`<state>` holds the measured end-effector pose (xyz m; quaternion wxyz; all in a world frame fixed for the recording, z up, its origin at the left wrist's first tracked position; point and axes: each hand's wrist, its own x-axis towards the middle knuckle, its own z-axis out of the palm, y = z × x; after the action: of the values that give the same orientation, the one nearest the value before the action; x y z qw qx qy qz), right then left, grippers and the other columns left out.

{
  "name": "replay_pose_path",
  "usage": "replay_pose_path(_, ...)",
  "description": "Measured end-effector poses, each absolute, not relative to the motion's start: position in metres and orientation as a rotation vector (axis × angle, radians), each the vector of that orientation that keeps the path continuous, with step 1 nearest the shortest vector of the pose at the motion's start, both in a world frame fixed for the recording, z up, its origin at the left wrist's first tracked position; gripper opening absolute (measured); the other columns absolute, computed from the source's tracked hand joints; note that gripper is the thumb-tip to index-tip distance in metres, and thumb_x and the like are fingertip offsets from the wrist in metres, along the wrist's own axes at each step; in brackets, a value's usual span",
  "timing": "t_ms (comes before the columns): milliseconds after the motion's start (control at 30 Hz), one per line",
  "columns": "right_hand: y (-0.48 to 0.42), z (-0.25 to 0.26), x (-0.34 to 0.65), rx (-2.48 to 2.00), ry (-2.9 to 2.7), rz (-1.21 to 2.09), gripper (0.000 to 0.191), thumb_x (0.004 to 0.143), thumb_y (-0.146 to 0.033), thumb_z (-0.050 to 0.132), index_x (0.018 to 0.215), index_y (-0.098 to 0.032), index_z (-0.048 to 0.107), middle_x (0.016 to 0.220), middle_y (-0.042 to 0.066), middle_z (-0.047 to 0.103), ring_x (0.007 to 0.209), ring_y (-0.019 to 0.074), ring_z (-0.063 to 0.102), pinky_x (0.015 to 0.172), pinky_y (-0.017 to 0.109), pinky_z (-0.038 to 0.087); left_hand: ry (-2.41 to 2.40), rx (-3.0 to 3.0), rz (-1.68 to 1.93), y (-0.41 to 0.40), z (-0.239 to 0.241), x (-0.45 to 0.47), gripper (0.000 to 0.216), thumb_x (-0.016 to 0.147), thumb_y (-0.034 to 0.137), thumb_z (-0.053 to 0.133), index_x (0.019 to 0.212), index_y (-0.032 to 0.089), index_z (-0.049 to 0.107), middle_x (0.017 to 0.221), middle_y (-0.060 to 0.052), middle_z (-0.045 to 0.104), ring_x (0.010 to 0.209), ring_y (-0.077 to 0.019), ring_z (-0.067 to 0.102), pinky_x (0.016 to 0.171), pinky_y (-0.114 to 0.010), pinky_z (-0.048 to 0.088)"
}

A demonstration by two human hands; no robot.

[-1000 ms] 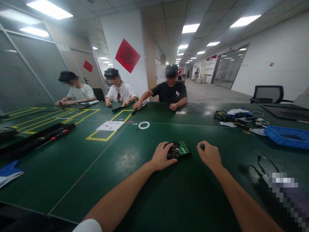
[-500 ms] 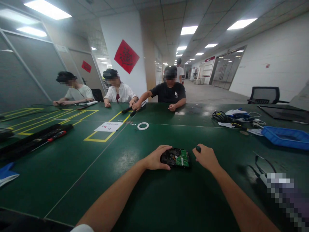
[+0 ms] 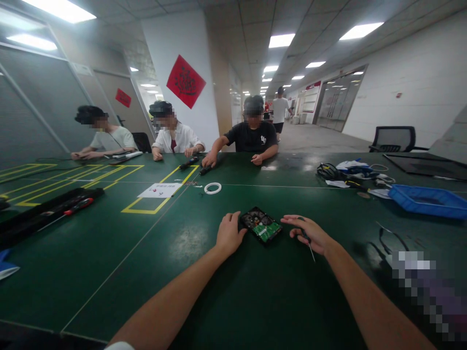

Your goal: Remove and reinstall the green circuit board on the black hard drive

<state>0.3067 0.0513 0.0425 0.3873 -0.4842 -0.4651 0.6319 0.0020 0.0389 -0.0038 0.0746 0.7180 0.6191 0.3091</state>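
Note:
A hard drive (image 3: pixel 268 230) lies on the green table with its green circuit board facing up, turned at an angle. At its left corner, my left hand (image 3: pixel 229 234) has the fingers on one side and the thumb on the other, gripping that corner. My right hand (image 3: pixel 310 233) is just off the drive's right side, index finger stretched toward it. A small screwdriver (image 3: pixel 311 250) is tucked in the lower fingers of this hand, its thin shaft pointing down toward me. Most of its handle is hidden by the hand.
A white ring (image 3: pixel 212 188) and a paper sheet (image 3: pixel 159 190) lie beyond the drive. On the left is a black tray (image 3: pixel 47 209) with a red-handled screwdriver (image 3: pixel 78 206). A blue tray (image 3: pixel 430 201) and cables (image 3: pixel 328 171) sit right. Three people sit across the table.
The hard drive has turned clockwise on the table. My left hand has shifted from around its left side to its corner. The right hand's fingers have stretched out, and the screwdriver's shaft now shows.

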Motion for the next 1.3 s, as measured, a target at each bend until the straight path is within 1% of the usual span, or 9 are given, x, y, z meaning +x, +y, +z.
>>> replay_pose_path(167, 0.05, 0.044, 0.3, -1.272, -1.266, 1.627, 0.036, 0.083, -0.035, 0.075, 0.112, -0.016, 0.067, 0.102, 0.013, 0.073, 0.055, 0.0089, 0.06, 0.031, 0.014, 0.026, 1.769, 2.116, 0.955, 0.007, -0.002, 0.031, 0.045, 0.094, 0.03, 0.052, 0.137, 0.019, 0.048, 0.118, -0.012, 0.063, 0.11, -0.0265, 0.06, 0.099, -0.04, 0.045)
replay_pose_path(233, 0.05, 0.043, 0.3, -1.299, -1.305, 1.605, 0.035, 0.083, -0.035, 0.074, 0.11, -0.015, 0.067, 0.092, 0.012, 0.073, 0.05, 0.0072, 0.056, 0.031, 0.014, 0.026, 1.753, 2.089, 0.971, -0.002, 0.002, 0.037, 0.051, 0.095, 0.042, 0.051, 0.14, 0.018, 0.046, 0.123, -0.013, 0.063, 0.113, -0.0289, 0.059, 0.1, -0.043, 0.045)
replay_pose_path(333, 0.05, 0.043, 0.302, -1.323, -1.355, 1.61, 0.03, 0.084, -0.036, 0.073, 0.103, -0.014, 0.068, 0.1, 0.014, 0.074, 0.048, 0.0051, 0.052, 0.032, 0.014, 0.027, 1.679, 2.082, 0.941, -0.005, 0.01, 0.039, 0.075, 0.09, 0.061, 0.054, 0.149, 0.017, 0.037, 0.135, -0.017, 0.057, 0.123, -0.0334, 0.054, 0.105, -0.048, 0.041)
replay_pose_path(500, 0.043, 0.042, 0.292, -1.275, -1.494, 1.76, 0.031, 0.085, -0.042, 0.071, 0.092, -0.011, 0.066, 0.097, 0.017, 0.076, 0.048, 0.0064, 0.055, 0.032, 0.014, 0.025, 1.367, 2.256, 0.765, 0.007, 0.018, 0.03, 0.124, 0.067, 0.075, 0.072, 0.16, 0.018, 0.014, 0.162, -0.019, 0.024, 0.149, -0.0378, 0.023, 0.118, -0.052, 0.028)
replay_pose_path(600, 0.041, 0.04, 0.288, -1.287, -1.509, 1.792, 0.035, 0.086, -0.045, 0.07, 0.094, -0.011, 0.064, 0.093, 0.016, 0.075, 0.049, 0.0073, 0.055, 0.033, 0.014, 0.026, 1.356, 2.287, 0.711, 0.01, 0.015, 0.03, 0.133, 0.061, 0.079, 0.074, 0.161, 0.019, 0.01, 0.166, -0.018, 0.008, 0.152, -0.0393, 0.012, 0.119, -0.053, 0.026)
replay_pose_path(767, 0.047, 0.038, 0.297, -1.225, -1.373, 1.692, 0.028, 0.083, -0.036, 0.073, 0.099, -0.016, 0.062, 0.086, 0.007, 0.072, 0.05, 0.0065, 0.05, 0.036, 0.014, 0.027, 1.594, 2.297, 0.697, -0.002, 0.006, 0.043, 0.119, 0.064, 0.082, 0.068, 0.158, 0.022, 0.023, 0.165, -0.017, 0.011, 0.149, -0.0442, 0.017, 0.117, -0.057, 0.024)
replay_pose_path(933, 0.053, 0.039, 0.303, -1.131, -1.068, 1.592, 0.025, 0.089, -0.031, 0.056, 0.108, -0.017, 0.062, 0.086, 0.007, 0.069, 0.057, 0.0111, 0.055, 0.042, 0.02, 0.038, 1.754, 2.258, 0.754, -0.004, 0.004, 0.057, 0.108, 0.065, 0.081, 0.067, 0.15, 0.023, 0.036, 0.157, -0.018, 0.026, 0.142, -0.0457, 0.028, 0.113, -0.059, 0.029)
replay_pose_path(1100, 0.058, 0.036, 0.298, -1.136, -1.07, 1.31, 0.029, 0.088, -0.028, 0.052, 0.114, -0.018, 0.062, 0.087, 0.006, 0.068, 0.069, 0.0158, 0.063, 0.058, 0.026, 0.052, 1.744, 2.252, 0.872, 0.003, 0.002, 0.064, 0.089, 0.068, 0.07, 0.072, 0.14, 0.023, 0.047, 0.147, -0.018, 0.036, 0.133, -0.0455, 0.037, 0.109, -0.061, 0.033)
replay_pose_path(1300, 0.052, 0.042, 0.291, -1.088, -1.302, 0.632, 0.046, 0.09, -0.048, 0.062, 0.128, -0.024, 0.052, 0.116, 0.009, 0.066, 0.104, 0.0216, 0.068, 0.093, 0.039, 0.056, 1.638, 2.294, 0.869, 0.009, 0.001, 0.056, 0.073, 0.074, 0.058, 0.074, 0.134, 0.022, 0.054, 0.149, -0.016, 0.032, 0.135, -0.0441, 0.037, 0.111, -0.059, 0.035)
